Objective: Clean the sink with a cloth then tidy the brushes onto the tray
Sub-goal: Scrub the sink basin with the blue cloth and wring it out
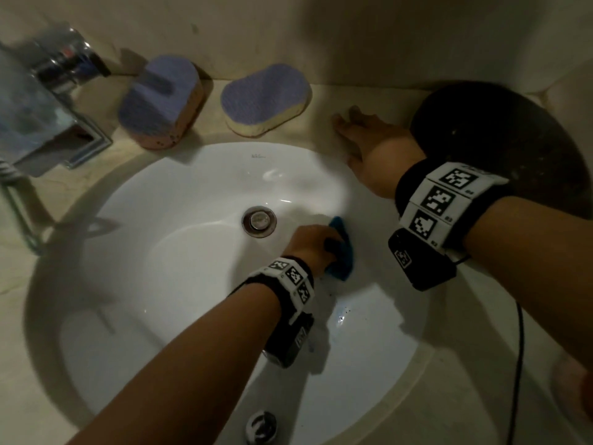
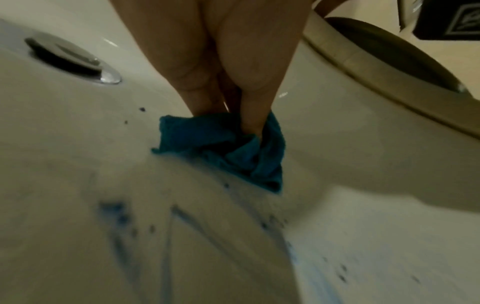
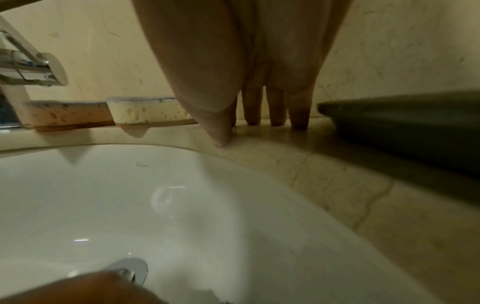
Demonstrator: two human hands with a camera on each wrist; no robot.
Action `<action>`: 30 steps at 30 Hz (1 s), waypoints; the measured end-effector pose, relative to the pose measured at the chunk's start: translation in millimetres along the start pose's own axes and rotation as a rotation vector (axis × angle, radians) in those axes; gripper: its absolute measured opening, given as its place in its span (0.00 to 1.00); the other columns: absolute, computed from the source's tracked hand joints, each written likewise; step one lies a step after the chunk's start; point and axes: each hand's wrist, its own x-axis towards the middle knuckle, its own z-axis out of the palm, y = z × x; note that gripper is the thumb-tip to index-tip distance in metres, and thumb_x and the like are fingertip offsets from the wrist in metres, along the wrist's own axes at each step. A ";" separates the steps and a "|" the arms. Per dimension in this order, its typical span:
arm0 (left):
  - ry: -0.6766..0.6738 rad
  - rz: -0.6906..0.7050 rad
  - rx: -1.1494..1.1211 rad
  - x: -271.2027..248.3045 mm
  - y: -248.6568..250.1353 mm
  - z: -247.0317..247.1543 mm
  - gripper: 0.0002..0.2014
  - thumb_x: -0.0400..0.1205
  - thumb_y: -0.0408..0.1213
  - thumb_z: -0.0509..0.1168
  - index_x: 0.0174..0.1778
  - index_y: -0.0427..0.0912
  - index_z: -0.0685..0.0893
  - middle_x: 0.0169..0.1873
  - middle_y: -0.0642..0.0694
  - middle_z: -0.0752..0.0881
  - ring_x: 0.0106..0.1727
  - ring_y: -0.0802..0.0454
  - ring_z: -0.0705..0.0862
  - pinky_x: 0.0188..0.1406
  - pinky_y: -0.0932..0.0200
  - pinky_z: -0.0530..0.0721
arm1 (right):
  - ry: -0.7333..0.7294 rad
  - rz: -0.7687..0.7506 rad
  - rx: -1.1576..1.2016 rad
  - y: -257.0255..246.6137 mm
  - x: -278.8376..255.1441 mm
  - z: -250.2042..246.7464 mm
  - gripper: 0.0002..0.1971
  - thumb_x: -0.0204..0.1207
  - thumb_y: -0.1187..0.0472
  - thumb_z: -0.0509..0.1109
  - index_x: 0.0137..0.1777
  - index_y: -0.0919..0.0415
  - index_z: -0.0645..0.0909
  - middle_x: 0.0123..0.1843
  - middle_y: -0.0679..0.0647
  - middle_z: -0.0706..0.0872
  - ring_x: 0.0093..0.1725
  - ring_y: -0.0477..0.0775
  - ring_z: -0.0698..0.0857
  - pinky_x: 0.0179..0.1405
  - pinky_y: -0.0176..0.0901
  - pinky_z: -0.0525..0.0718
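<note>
My left hand (image 1: 316, 242) grips a bunched blue cloth (image 1: 439, 252) (image 2: 223, 148) and presses it on the white sink (image 1: 160, 284) wall, just right of the metal drain (image 1: 259, 220) (image 2: 75, 59). Dark specks lie on the basin near the cloth. My right hand (image 1: 362, 136) (image 3: 259, 115) rests flat on the counter behind the sink, fingers straight and holding nothing. Two purple-topped sponge brushes (image 1: 162, 101) (image 1: 266, 99) sit on the counter by the back wall, left of that hand. A dark round tray (image 1: 513, 130) (image 3: 405, 117) lies right of it.
A chrome tap (image 1: 48, 101) (image 3: 28, 70) stands at the back left of the beige stone counter (image 3: 363, 185). An overflow fitting (image 1: 261, 427) is at the sink's near edge. A black cable (image 1: 518, 364) runs down from my right wrist.
</note>
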 end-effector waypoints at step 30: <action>-0.395 0.302 0.054 -44.3 10.4 23.5 0.25 0.73 0.29 0.73 0.67 0.45 0.82 0.65 0.42 0.81 0.67 0.45 0.78 0.66 0.59 0.72 | 0.009 0.022 0.178 -5.9 -43.7 -12.6 0.31 0.82 0.61 0.62 0.82 0.54 0.55 0.83 0.56 0.59 0.81 0.57 0.61 0.78 0.39 0.56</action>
